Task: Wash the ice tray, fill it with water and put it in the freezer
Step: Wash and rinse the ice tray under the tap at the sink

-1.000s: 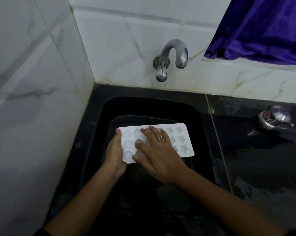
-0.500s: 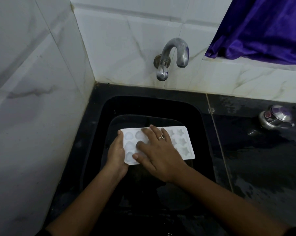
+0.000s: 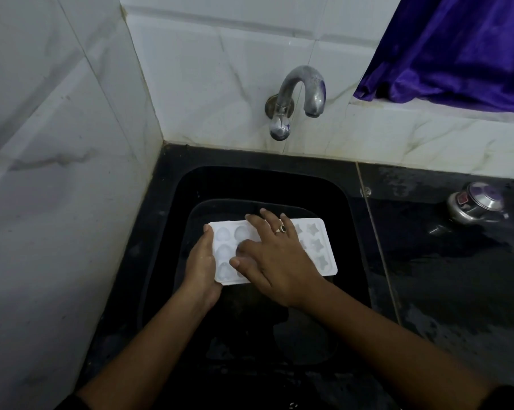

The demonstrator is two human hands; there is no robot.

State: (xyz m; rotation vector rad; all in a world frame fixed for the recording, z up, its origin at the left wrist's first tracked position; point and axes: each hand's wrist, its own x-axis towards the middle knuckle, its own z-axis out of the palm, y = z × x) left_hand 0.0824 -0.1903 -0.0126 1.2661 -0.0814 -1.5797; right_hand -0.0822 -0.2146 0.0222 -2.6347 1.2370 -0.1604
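Observation:
A white ice tray [image 3: 316, 247] with round and star-shaped moulds lies over the black sink [image 3: 347, 220]. My left hand [image 3: 201, 267] grips the tray's left short edge, thumb on top. My right hand [image 3: 275, 255], with a ring on one finger, lies flat across the middle of the tray, its fingers spread over the moulds and touching them. The middle moulds are hidden under that hand. A metal tap [image 3: 297, 99] sticks out of the wall above the sink; no water runs from it.
White marble-look tiles close the left side and the back. A wet black counter [image 3: 444, 276] runs to the right, with a steel pressure-cooker lid [image 3: 475, 204] on it. A purple curtain [image 3: 456, 45] hangs at the upper right.
My right hand has slid a little to the right and away across the tray's moulds. My left hand keeps its hold on the left edge.

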